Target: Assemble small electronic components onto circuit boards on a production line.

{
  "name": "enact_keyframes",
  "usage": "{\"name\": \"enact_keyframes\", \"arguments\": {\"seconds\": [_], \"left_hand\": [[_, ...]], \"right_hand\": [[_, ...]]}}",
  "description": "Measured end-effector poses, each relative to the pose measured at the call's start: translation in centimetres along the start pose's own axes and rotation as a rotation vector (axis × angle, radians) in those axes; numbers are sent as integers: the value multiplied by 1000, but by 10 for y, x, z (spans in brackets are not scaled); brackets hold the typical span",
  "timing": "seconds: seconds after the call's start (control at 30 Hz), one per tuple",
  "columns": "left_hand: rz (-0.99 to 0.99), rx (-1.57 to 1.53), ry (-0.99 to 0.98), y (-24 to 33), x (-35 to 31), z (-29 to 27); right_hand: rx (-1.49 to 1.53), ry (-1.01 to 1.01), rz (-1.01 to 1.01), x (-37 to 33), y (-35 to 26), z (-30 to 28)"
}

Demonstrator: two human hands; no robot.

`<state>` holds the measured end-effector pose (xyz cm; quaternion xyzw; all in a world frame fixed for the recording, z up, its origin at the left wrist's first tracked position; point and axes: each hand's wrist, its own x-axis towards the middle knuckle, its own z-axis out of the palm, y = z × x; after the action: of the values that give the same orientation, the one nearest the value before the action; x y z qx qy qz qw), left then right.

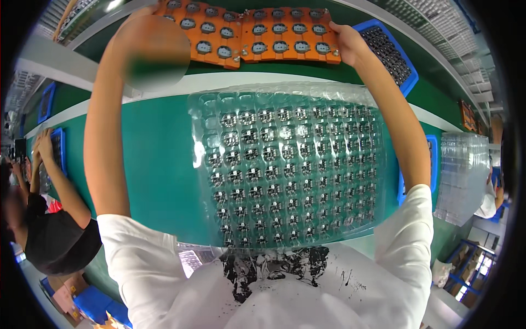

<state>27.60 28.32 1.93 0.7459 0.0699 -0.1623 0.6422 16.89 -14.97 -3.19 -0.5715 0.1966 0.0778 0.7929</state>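
Two orange trays (289, 36) with round grey parts in their pockets lie side by side at the far edge of the bench. My right hand (350, 45) grips the right end of the right tray, thumb along its edge. At the outer end of the left orange tray (215, 39), my left hand (143, 15) is closed on its edge; a blurred patch covers part of that arm and tray. Between my forearms, close to me, lies a clear plastic blister tray (296, 170) with rows of small metallic parts. A few pockets at its upper left hold no part.
A blue tray (408, 82) of small dark parts sits just right of my right hand. Another blue tray (433, 159) and a stack of clear trays (463, 175) stand to the right. At left, a co-worker (60, 236) reaches toward a blue tray (59, 151).
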Motion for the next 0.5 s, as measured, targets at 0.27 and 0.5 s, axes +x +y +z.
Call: {"name": "enact_keyframes", "arguments": {"seconds": [0.27,0.5], "left_hand": [[75,-109,-71,-6,-60,-25],[4,-403,85,-65,-177,62]], "right_hand": [[72,-20,-94,-35,-31,-43],[-185,170,-131,-166,-12,-81]]}}
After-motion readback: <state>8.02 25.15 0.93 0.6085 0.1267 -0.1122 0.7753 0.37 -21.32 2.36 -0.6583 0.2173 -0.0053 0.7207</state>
